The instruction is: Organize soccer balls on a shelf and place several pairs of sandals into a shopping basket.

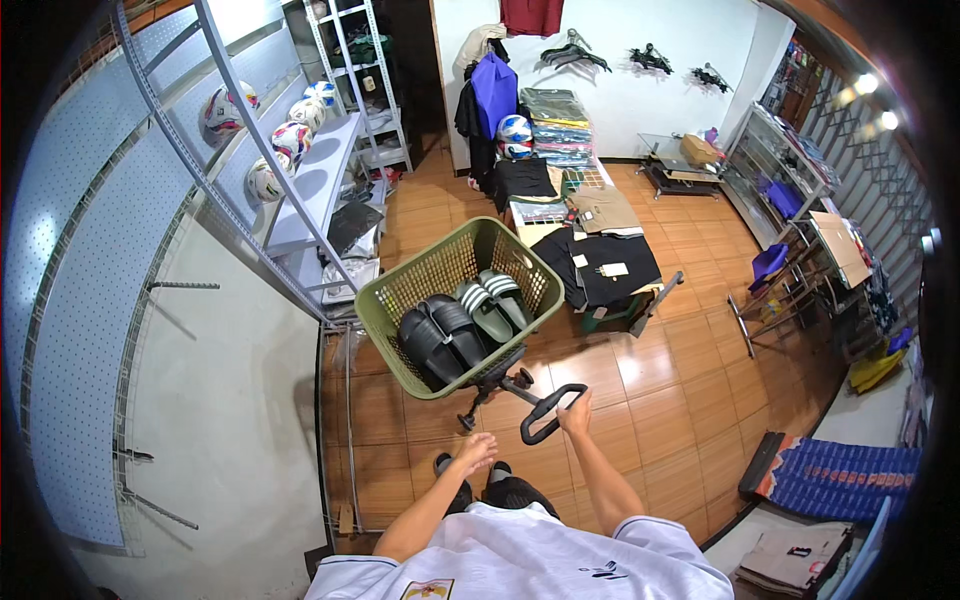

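Note:
My right hand (575, 412) is closed around the right side of a black loop handle (553, 414), which joins a metal stem on a wheeled base. Just left of that handle, my left hand (477, 451) hangs in the air with its fingers slightly bent, touching nothing. Beyond both hands stands an olive-green plastic basket (390, 367) with perforated walls, above the wheeled base. Inside it lie a pair of black slide sandals (442, 337) and, to their right, a pair of grey-green slides with white stripes (495, 306).
A metal shelf (307, 195) with several footballs stands at left, beside a pegboard wall panel (82, 330). Past the basket, a table bears folded black clothing (615, 262) and stacked garments (559, 127). A glass display case (739, 172) and a rack stand at right.

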Demonstrator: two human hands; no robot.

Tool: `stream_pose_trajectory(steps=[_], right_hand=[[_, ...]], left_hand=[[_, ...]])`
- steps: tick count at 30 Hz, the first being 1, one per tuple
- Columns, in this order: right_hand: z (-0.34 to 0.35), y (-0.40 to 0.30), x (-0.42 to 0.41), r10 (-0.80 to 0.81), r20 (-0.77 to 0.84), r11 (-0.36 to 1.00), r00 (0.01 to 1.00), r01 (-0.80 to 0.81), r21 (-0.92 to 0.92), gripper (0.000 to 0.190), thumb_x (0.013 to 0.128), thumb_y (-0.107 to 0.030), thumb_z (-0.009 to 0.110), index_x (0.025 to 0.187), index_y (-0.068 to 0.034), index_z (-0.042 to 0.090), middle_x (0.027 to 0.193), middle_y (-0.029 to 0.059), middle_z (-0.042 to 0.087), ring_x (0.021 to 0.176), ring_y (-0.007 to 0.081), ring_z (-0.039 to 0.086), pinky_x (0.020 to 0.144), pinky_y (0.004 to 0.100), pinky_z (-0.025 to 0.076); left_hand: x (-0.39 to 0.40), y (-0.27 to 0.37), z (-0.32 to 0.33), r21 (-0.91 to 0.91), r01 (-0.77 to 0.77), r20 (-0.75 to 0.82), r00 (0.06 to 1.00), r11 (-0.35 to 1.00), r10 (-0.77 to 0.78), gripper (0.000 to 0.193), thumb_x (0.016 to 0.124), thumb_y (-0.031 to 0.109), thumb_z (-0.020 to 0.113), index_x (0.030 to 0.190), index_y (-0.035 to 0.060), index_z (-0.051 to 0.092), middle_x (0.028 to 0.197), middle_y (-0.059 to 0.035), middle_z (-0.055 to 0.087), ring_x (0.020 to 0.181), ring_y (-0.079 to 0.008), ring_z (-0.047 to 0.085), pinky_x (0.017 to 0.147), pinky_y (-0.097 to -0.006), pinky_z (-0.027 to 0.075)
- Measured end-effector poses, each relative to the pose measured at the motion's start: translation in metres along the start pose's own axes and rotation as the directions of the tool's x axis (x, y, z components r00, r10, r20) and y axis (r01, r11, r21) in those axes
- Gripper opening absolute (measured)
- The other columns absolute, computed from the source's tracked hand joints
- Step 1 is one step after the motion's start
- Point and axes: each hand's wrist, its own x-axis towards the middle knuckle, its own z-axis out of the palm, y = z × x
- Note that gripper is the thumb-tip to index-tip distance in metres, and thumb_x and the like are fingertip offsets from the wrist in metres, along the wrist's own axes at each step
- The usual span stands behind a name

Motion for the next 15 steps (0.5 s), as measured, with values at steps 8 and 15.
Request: stream_pose_trajectory(steps=[8, 15], right_hand=[[0.010, 0.047, -0.009, 0.040, -0.021, 0.999, 0.999, -0.040, -0.011, 0.098, 0.065, -0.005, 0.076, 0.143, 0.005, 0.018, 0.137, 0.0282, 0.038, 0.127, 0.0411, 0.042, 0.105, 0.0399, 0.039], [-0.004, 0.062, -0.037, 0.094, -0.040, 0.996, 0.995, -0.094, -0.004, 0.095, 0.064, -0.006, 0.076, 0.141, 0.004, 0.022, 0.127, 0.0269, 0.045, 0.120, 0.0412, 0.047, 0.101, 0.0416, 0.042]], left_hand=[[-0.027, -0.026, -0.038, 0.010, 0.059, -0.125, 0.991, 0.998, -0.057, 0.036, 0.094, 0.025, 0.057, 0.125, 0.0088, 0.053, 0.117, -0.0077, 0.063, 0.102, -0.0183, 0.062, 0.082, -0.0329, 0.051], [-0.030, -0.025, 0.015, 0.189, 0.107, 0.140, 0.981, 0.976, -0.134, 0.040, 0.095, 0.029, 0.057, 0.128, 0.0083, 0.050, 0.127, -0.0100, 0.057, 0.109, -0.0205, 0.059, 0.090, -0.0350, 0.050]])
